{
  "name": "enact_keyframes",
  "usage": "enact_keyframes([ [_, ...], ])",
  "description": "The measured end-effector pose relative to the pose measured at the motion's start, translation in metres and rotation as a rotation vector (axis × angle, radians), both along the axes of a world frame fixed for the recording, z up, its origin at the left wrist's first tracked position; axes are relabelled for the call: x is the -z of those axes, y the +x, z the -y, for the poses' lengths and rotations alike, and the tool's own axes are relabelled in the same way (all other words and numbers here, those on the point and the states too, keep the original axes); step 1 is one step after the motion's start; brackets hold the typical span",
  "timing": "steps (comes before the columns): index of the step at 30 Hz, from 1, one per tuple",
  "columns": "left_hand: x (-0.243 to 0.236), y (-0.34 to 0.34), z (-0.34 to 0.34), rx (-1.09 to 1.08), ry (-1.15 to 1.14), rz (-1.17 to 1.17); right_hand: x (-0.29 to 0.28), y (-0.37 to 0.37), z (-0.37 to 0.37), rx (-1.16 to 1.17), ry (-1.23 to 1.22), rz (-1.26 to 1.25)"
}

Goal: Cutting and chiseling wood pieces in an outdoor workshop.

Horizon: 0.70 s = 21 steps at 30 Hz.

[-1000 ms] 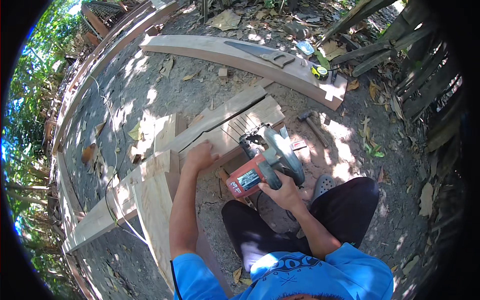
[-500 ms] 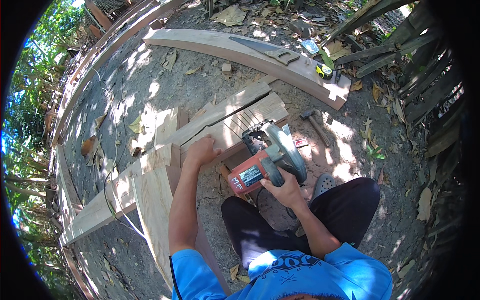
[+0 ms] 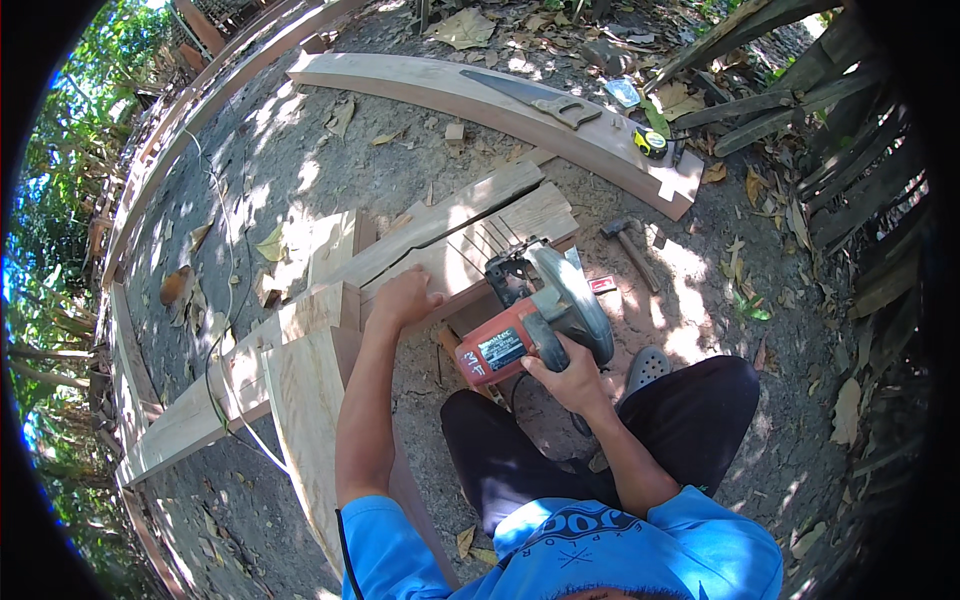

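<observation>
My right hand (image 3: 570, 374) is wrapped round the rear handle of a red and grey circular saw (image 3: 500, 345). The saw sits at the near right end of a thick wooden beam (image 3: 510, 225). Several narrow parallel cuts run across the beam's top beside the saw's base. My left hand (image 3: 405, 297) lies on the same beam to the left of the saw, pressing its near edge with fingers stretched out. The saw's blade is hidden from this view.
Beyond lies a long beam (image 3: 400, 80) bearing a handsaw (image 3: 530, 98) and a yellow tape measure (image 3: 650, 142). A hammer (image 3: 632, 255) rests on the ground at right. More timbers (image 3: 310, 400) stand at left, with a cable (image 3: 235, 415) across them. A stick fence (image 3: 870, 200) borders the right.
</observation>
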State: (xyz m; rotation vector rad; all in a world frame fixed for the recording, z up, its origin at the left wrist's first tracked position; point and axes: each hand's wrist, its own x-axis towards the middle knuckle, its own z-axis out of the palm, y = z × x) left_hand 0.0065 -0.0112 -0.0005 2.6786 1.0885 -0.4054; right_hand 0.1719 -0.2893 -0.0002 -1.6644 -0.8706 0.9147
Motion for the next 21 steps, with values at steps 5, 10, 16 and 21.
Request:
enact_keyframes([
  [5, -0.0047, 0.0023, 0.0028, -0.006, 0.012, -0.006, 0.0021, 0.0006, 0.0001, 0.006, 0.037, 0.007],
  [10, -0.0018, 0.0, 0.0013, -0.012, 0.006, 0.004, -0.0008, 0.0007, -0.0002, -0.001, 0.025, 0.004],
  [16, -0.0011, 0.0004, -0.0001, -0.006, 0.002, 0.01, 0.004, 0.0012, 0.0, 0.006, 0.032, 0.029],
  [21, -0.0031, 0.0013, 0.0025, -0.023, -0.007, 0.013, 0.0019, 0.0018, 0.0004, -0.003, 0.028, 0.017],
])
